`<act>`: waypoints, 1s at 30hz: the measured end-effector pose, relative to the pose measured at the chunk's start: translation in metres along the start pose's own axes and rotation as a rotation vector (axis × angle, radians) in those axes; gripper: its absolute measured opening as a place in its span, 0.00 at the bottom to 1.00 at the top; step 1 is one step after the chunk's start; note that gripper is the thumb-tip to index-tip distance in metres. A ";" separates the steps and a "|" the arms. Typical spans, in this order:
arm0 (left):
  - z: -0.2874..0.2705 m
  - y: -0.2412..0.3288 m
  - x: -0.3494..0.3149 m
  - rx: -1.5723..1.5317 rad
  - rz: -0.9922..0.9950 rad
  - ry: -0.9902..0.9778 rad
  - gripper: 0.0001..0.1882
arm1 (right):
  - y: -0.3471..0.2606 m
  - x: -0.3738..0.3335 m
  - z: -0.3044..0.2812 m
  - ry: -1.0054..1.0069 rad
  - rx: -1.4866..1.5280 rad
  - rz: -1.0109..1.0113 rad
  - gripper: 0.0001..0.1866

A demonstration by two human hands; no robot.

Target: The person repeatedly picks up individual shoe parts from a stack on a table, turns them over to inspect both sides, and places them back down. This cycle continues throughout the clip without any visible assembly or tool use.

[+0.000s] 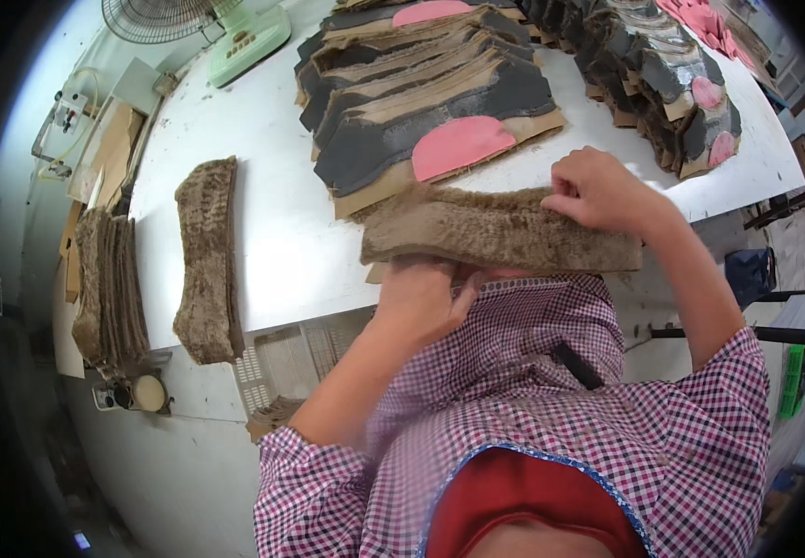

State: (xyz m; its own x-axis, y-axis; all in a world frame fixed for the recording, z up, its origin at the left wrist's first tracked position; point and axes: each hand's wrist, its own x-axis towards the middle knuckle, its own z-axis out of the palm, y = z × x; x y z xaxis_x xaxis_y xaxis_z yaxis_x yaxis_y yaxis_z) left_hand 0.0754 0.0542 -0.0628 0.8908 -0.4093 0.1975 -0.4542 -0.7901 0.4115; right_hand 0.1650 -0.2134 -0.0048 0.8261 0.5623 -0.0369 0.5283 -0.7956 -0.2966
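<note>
A curved brown plush piece (505, 228) lies across the table's front edge, close to my body. My right hand (598, 191) is closed on its upper edge near the right end, thumb and fingers pinched together. At its lower edge, my left hand (421, 298) holds it from beneath; most of those fingers are hidden under the plush, and the thumb sticks out. Just behind the plush, overlapping layers (430, 112) of dark grey and tan shaped pieces cover the table, some with a pink rounded patch (463, 147).
At the left of the white table (272, 223) lie a short stack of plush pieces (205, 260) and a thicker stack (110, 288). A green fan (249, 42) stands at the far left. More layered pieces (653, 84) fill the far right. Below the table sits a pale crate (296, 363).
</note>
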 end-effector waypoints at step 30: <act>-0.015 -0.067 0.024 -0.219 -0.439 0.270 0.09 | -0.040 -0.039 0.058 0.183 0.120 -0.051 0.26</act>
State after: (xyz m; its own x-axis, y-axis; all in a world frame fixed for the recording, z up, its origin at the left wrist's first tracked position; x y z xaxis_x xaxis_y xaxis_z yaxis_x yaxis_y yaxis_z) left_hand 0.1274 0.1041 -0.0721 0.9804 0.0911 0.1749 -0.0523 -0.7350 0.6760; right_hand 0.1006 -0.1902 -0.0470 0.8265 0.5422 0.1514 0.5522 -0.7285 -0.4053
